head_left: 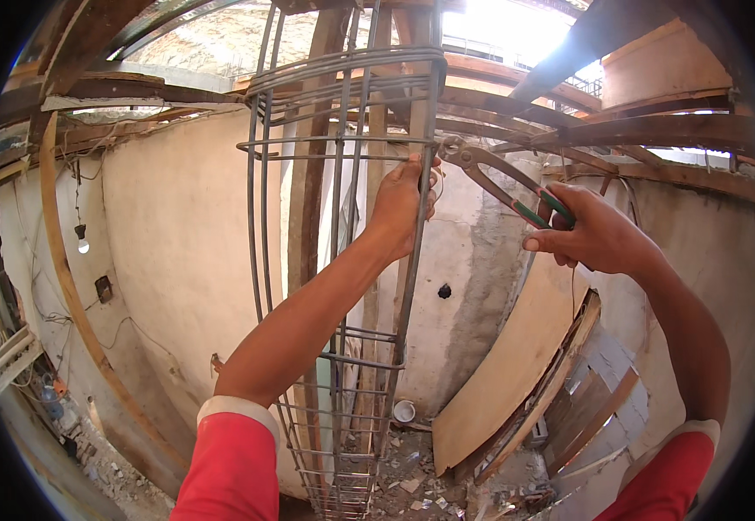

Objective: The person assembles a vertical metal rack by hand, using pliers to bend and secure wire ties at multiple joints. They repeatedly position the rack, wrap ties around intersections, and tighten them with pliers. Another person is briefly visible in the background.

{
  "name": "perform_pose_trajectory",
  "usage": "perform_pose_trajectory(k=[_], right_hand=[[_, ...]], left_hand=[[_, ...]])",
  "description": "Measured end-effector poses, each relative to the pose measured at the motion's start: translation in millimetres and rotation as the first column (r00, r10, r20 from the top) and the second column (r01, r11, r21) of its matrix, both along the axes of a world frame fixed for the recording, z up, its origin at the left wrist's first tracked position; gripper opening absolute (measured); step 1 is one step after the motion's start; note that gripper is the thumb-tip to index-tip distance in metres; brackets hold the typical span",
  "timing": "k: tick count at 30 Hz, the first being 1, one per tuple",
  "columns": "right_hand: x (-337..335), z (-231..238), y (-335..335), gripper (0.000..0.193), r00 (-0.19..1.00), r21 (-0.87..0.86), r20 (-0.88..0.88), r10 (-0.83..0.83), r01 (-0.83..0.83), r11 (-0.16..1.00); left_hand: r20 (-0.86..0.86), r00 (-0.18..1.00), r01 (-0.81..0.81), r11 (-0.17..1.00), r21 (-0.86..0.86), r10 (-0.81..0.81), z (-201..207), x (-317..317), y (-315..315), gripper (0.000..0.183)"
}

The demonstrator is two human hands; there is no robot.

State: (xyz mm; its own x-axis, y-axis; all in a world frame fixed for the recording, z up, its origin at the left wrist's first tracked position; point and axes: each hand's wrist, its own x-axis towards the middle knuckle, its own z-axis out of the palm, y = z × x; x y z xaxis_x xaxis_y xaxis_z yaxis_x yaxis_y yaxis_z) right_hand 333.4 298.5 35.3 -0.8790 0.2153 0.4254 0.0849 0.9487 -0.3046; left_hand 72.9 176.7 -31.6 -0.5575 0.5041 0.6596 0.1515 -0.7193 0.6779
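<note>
A tall rebar cage (pixel 340 217) of upright bars and square stirrups stands before me. My left hand (pixel 402 204) is closed around its right corner bar, just under a stirrup (pixel 334 139). A thin loop of wire (pixel 441 181) shows by its fingers; whether they grip it too I cannot tell. My right hand (pixel 587 227) grips the green-and-red handles of long-handled pincers (pixel 495 174). Their jaws (pixel 449 148) are right beside the corner where the stirrup meets the bar; whether they bite on wire is too small to tell.
Several stirrups (pixel 347 65) are bunched near the cage's top. Roof beams (pixel 655 130) cross overhead. Plywood sheets (pixel 508 365) lean against the wall at the right. A light bulb (pixel 82 243) hangs at the left. Rubble (pixel 421 478) and a white bucket (pixel 404 411) lie on the floor.
</note>
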Motion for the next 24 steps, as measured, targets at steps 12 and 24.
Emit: perform_pose_trajectory(k=[12,24], right_hand=[[-1,-8,23,0.04,0.821,0.773,-0.499,0.277,0.277,0.571],[-3,-17,5,0.038,0.974,0.157,-0.226,0.012,0.024,0.987]], left_hand=[[0.005,1.0,0.026,1.0,0.014,-0.026,1,7,0,0.038],[0.028,1.0,0.001,1.0,0.005,-0.001,0,7,4,0.036]])
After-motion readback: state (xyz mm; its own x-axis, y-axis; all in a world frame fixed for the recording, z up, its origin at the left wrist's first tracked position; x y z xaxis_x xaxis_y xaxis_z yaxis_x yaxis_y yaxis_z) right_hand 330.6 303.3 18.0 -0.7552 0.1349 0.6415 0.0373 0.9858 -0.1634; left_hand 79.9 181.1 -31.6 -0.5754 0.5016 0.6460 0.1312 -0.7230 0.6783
